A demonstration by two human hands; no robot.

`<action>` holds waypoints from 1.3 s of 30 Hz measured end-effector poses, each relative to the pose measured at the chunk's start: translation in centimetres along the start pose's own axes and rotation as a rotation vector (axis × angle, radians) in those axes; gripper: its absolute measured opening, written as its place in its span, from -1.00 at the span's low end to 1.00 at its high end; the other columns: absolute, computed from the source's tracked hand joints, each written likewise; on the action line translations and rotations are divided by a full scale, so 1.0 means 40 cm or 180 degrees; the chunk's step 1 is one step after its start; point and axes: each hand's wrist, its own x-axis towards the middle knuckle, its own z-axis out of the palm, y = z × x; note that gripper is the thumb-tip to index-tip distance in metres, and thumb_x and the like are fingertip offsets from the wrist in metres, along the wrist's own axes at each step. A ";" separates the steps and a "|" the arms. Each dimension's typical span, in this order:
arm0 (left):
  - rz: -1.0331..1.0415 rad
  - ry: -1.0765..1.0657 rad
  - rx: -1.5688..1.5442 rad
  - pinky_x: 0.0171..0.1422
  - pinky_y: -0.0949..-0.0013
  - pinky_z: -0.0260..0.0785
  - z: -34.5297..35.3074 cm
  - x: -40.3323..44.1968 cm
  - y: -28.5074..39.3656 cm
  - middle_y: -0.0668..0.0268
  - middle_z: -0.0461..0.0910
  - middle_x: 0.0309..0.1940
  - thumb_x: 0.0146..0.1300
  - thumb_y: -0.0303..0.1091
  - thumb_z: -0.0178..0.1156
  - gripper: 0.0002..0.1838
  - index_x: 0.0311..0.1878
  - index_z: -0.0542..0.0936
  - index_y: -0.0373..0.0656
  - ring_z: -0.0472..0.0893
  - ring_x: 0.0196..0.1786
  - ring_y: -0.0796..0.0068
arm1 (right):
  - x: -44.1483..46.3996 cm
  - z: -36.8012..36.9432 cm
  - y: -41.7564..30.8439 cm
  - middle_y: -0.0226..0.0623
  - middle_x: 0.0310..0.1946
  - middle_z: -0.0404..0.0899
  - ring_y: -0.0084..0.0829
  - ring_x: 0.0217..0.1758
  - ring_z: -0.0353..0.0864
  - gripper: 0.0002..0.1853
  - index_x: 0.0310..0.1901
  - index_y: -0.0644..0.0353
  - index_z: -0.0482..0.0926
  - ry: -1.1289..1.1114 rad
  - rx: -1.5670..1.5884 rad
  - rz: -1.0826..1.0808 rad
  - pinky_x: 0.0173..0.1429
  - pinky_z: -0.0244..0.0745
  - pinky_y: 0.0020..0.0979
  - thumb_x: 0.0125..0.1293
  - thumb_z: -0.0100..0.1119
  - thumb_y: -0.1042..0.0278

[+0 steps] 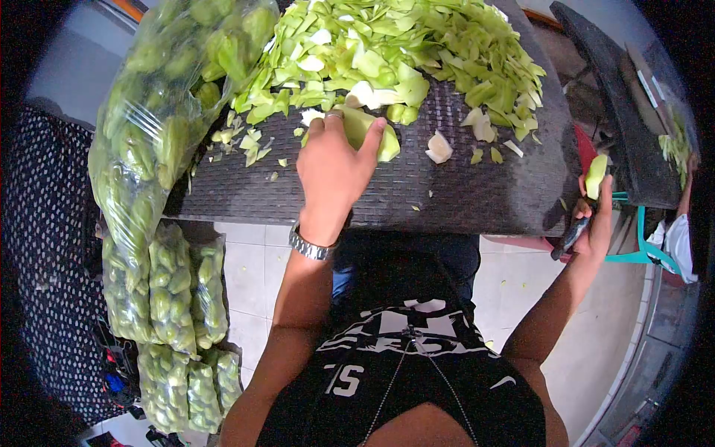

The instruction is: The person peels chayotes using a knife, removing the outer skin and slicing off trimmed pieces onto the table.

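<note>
My left hand (pixel 335 160) rests on the dark woven-textured tabletop (pixel 298 197), its thumb and fingers round a smooth, pale green peeled chayote (pixel 383 145). The chayote lies against the front of a heap of green slices (pixel 387 45). Off the table's right edge, my right hand (pixel 592 223) is closed round a black-handled tool (pixel 572 235); its blade cannot be made out. A light green piece of chayote (pixel 596 176) shows at the fingertips of that hand.
A long clear bag of whole chayotes (pixel 156 134) leans along the table's left side. More filled bags (pixel 170 287) are stacked below it. A whitish cut piece (pixel 439 147) lies right of my left hand. At the right stand a teal stool (pixel 644 238) and another dark table (pixel 614 89).
</note>
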 end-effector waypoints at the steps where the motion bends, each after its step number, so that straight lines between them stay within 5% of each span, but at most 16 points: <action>1: -0.0086 -0.0051 0.0024 -0.01 0.00 0.59 0.003 0.003 0.011 -0.14 0.65 -0.15 0.29 0.23 0.35 -0.27 0.05 0.63 -0.41 0.71 -0.05 -0.15 | 0.026 -0.038 0.003 -0.15 -0.07 0.74 -0.76 -0.60 0.33 -0.49 0.23 0.14 0.55 -0.0066 0.0256 0.0107 -0.53 0.33 -0.66 0.51 0.25 -0.10; 5: -0.0086 -0.0045 0.0195 -0.08 -0.01 0.62 0.045 0.021 0.014 -0.22 0.59 -0.01 0.22 0.35 0.35 -0.14 0.16 0.57 -0.39 0.71 -0.07 -0.19 | 0.080 -0.158 0.013 -0.14 -0.07 0.73 -0.69 -0.58 0.36 -0.55 0.21 0.27 0.53 -0.0368 0.1183 0.0645 -0.51 0.38 -0.61 0.58 0.17 0.03; 8: 0.0000 -0.0256 0.0400 -0.12 -0.01 0.63 0.048 0.030 0.028 -0.17 0.56 0.01 0.20 0.20 0.41 -0.13 0.26 0.48 -0.45 0.74 -0.19 -0.15 | 0.063 -0.146 0.018 -0.20 -0.17 0.70 -0.67 -0.58 0.37 -0.60 0.20 0.36 0.51 -0.0667 0.1062 0.0534 -0.52 0.39 -0.60 0.61 0.11 0.14; 14: 0.0143 -0.0606 0.0561 0.08 0.02 0.61 0.042 0.031 0.030 -0.17 0.51 0.11 0.05 -0.05 0.56 -0.04 0.39 0.37 -0.45 0.66 0.08 -0.11 | -0.022 -0.013 0.005 -0.09 -0.13 0.64 -0.63 -0.51 0.39 -0.60 0.34 0.39 0.39 -0.1257 0.1134 0.0196 -0.53 0.40 -0.65 0.56 0.07 0.43; 18: 0.0135 -0.0425 0.0395 0.10 0.02 0.60 0.059 0.013 0.022 -0.17 0.50 0.11 -0.04 -0.19 0.58 -0.05 0.38 0.37 -0.42 0.63 0.09 -0.12 | -0.101 0.112 -0.007 0.05 0.02 0.62 -0.60 -0.28 0.49 -0.34 0.50 0.30 0.26 -0.1085 0.0807 0.0025 -0.55 0.42 -0.66 0.36 0.12 0.53; 21: 0.0031 -0.0208 -0.0055 0.09 0.02 0.59 0.047 0.005 0.039 -0.14 0.51 0.10 -0.07 -0.26 0.56 -0.13 0.32 0.41 -0.39 0.65 0.01 -0.13 | -0.156 0.182 0.020 0.09 0.05 0.61 -0.59 -0.47 0.49 -0.23 0.49 0.30 0.25 -0.1453 0.0140 0.0043 -0.60 0.37 -0.65 0.18 0.16 0.49; 25: -0.0018 0.0300 -0.1204 0.03 0.08 0.59 0.043 0.001 0.025 0.00 0.55 -0.02 -0.08 -0.35 0.50 -0.26 0.21 0.44 -0.34 0.66 -0.12 -0.06 | -0.229 0.253 0.070 -0.15 -0.14 0.70 -0.61 -0.58 0.49 -0.30 0.46 0.15 0.31 -0.1869 -0.1100 0.0006 -0.64 0.31 -0.60 0.22 0.11 0.56; 26: -0.0018 0.0397 -0.1651 0.01 0.10 0.59 0.036 0.001 0.024 0.05 0.55 -0.06 -0.08 -0.37 0.49 -0.30 0.18 0.45 -0.32 0.66 -0.16 -0.02 | -0.241 0.264 0.069 -0.24 -0.17 0.70 -0.56 -0.52 0.52 -0.39 0.41 0.16 0.39 -0.1994 -0.1242 0.0106 -0.48 0.46 -0.53 0.29 0.15 0.57; 29: -0.1004 0.0052 -0.5771 0.04 0.09 0.54 0.026 0.009 0.003 0.15 0.56 -0.19 0.07 -0.43 0.12 -0.64 0.00 0.48 -0.23 0.59 -0.10 0.16 | -0.268 0.322 0.095 -0.26 -0.15 0.70 -0.41 -0.32 0.61 -0.46 0.37 0.16 0.46 -0.1851 -0.2081 -0.0828 -0.15 0.57 -0.39 0.35 0.28 0.42; 31: -0.1715 -0.1249 -0.7559 0.31 -0.05 0.49 0.002 0.013 -0.020 0.05 0.60 -0.10 0.08 -0.38 0.04 -0.57 0.04 0.48 -0.36 0.63 0.04 0.03 | -0.286 0.354 0.096 -0.18 -0.09 0.68 -0.28 -0.21 0.67 -0.43 0.40 0.14 0.46 -0.1982 -0.2475 -0.1393 0.01 0.61 -0.30 0.38 0.34 0.30; 33: -0.2445 -0.1291 -0.7200 0.38 -0.10 0.44 -0.001 0.009 -0.003 0.02 0.61 -0.05 0.21 -0.36 0.03 -0.59 0.09 0.48 -0.37 0.63 0.09 0.00 | -0.296 0.372 0.093 -0.08 -0.01 0.67 -0.18 -0.18 0.71 -0.36 0.46 0.10 0.42 -0.2369 -0.2771 -0.1752 0.02 0.62 -0.26 0.39 0.36 0.23; 34: -0.2490 -0.1018 -0.7093 0.42 -0.12 0.40 0.006 0.007 0.011 0.02 0.62 -0.01 0.35 -0.37 -0.01 -0.62 0.16 0.48 -0.39 0.61 0.12 0.00 | -0.287 0.374 0.118 0.01 0.05 0.62 -0.01 -0.14 0.73 -0.25 0.54 0.05 0.33 -0.2562 -0.2835 -0.2317 0.01 0.66 -0.13 0.41 0.33 -0.02; 39: -0.1491 -0.0984 -0.7752 0.46 0.01 0.43 0.060 -0.021 0.035 0.04 0.64 0.01 0.50 -0.28 0.17 -0.73 0.05 0.57 -0.31 0.62 0.16 0.01 | -0.330 0.396 0.162 0.01 -0.04 0.62 0.08 -0.15 0.74 -0.01 0.60 0.09 0.17 -0.2682 -0.3240 -0.2540 -0.17 0.70 -0.04 0.33 0.19 -0.40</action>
